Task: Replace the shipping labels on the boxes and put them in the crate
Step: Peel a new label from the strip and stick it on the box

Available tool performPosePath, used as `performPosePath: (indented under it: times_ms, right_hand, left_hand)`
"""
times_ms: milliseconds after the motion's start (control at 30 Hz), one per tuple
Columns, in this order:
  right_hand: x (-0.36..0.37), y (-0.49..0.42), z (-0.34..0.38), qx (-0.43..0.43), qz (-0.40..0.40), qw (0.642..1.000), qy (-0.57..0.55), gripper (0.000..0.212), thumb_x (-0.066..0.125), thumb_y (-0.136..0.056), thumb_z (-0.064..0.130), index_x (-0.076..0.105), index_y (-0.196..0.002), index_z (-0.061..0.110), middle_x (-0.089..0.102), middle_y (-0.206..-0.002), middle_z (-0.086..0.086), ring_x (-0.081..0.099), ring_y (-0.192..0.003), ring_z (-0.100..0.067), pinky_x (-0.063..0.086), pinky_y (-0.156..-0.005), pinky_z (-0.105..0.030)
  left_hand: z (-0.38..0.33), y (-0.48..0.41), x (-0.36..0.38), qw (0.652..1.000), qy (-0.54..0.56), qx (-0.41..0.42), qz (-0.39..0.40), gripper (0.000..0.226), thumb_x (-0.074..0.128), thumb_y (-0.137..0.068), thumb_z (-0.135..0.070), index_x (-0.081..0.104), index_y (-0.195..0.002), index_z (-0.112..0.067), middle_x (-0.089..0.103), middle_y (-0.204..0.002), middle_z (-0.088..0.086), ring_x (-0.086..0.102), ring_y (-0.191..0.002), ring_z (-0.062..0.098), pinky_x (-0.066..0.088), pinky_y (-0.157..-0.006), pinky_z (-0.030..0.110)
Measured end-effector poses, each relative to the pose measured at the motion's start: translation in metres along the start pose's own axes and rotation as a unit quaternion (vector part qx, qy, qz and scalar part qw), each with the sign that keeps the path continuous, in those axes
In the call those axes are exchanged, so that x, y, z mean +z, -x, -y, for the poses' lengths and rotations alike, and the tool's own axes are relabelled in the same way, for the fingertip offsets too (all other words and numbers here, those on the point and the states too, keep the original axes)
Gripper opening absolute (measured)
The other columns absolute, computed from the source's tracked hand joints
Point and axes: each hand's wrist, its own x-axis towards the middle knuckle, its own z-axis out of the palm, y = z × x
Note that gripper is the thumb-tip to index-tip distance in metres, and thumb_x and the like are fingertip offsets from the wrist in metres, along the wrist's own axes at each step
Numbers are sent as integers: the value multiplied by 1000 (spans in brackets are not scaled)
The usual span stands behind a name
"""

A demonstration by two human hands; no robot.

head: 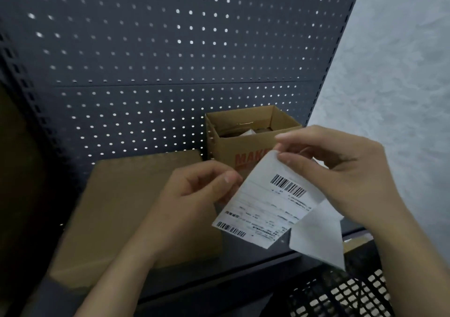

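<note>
Hands first: my left hand [194,195] pinches the left edge of the shipping label [265,207] between thumb and curled fingers, and my right hand [341,170] pinches its top corner between thumb and forefinger. Held this way, the label hangs tilted in the middle of the frame, printed side toward me, one barcode near its top and another along its bottom edge. A plain white backing sheet [319,236] has come away at the label's lower right and droops below my right hand; I cannot tell where it still clings.

Behind the label, a closed flat box [136,207] lies on the dark shelf [243,275] at centre left. Just beside it to the right stands a smaller open box [248,136] with red lettering on its front, partly hidden by the label. A grey pegboard [170,48] fills the upper left of the frame and a pale wall [401,73] the right. A corner of the black mesh crate [341,292] shows at the lower right, below the shelf edge.
</note>
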Motion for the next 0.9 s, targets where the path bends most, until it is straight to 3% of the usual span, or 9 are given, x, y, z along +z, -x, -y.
performPosePath:
  times_ms: [167, 267, 467, 600, 700, 800, 900]
  right_hand:
    - [33, -20, 5, 15, 39, 999, -21, 26, 73, -83, 8, 73, -101, 27, 74, -93, 11, 70, -85, -9, 52, -75, -15]
    - [44, -30, 6, 15, 55, 998, -34, 25, 73, -83, 9, 73, -101, 27, 73, -94, 11, 69, -86, -11, 50, -72, -13]
    - [66, -41, 4, -8, 66, 998, -2, 31, 77, -81, 12, 71, -106, 30, 72, -100, 10, 67, -92, -14, 54, -76, -20]
    - [77, -45, -5, 57, 76, 994, -51, 33, 78, -79, 18, 70, -106, 36, 73, -98, 12, 67, -94, -12, 56, -83, -26]
    - [87, -47, -16, 112, 63, 985, -119, 30, 76, -74, 24, 72, -103, 30, 74, -94, 6, 69, -89, -18, 59, -77, -29]
    - [98, -48, -31, 164, 72, 970, -165, 27, 76, -72, 23, 74, -98, 24, 75, -90, 3, 70, -83, -13, 56, -69, -21]
    - [115, -46, -44, 228, 79, 933, -268, 27, 78, -67, 26, 77, -93, 21, 75, -95, -11, 71, -91, -22, 59, -81, -31]
  left_hand:
    - [-1, 7, -17, 996, -81, 31, -30, 6, 72, -85, -31, 74, -82, -25, 73, -83, 0, 71, -80, 16, 59, -70, 36]
    - [1, 11, -26, 993, -95, 30, -56, 10, 72, -88, -20, 73, -79, -23, 73, -79, -2, 70, -76, 12, 56, -65, 28]
    - [1, 21, -51, 994, -78, 8, -74, 8, 68, -88, -17, 74, -84, -13, 74, -82, 7, 71, -76, 22, 58, -70, 39]
    - [5, 27, -70, 993, -76, -1, -93, 10, 67, -88, -15, 73, -87, -8, 74, -85, 9, 71, -79, 25, 58, -72, 40]
    - [10, 34, -83, 990, -73, -2, -120, 10, 67, -88, -14, 73, -86, -7, 75, -83, 6, 71, -77, 19, 57, -70, 27]
    - [13, 39, -93, 986, -58, 2, -158, 9, 66, -88, -7, 71, -86, -1, 74, -76, 1, 68, -67, 6, 51, -62, 14]
    - [16, 41, -101, 982, -55, -2, -180, 8, 64, -89, -3, 70, -86, 2, 73, -71, -4, 64, -62, -2, 48, -59, 10]
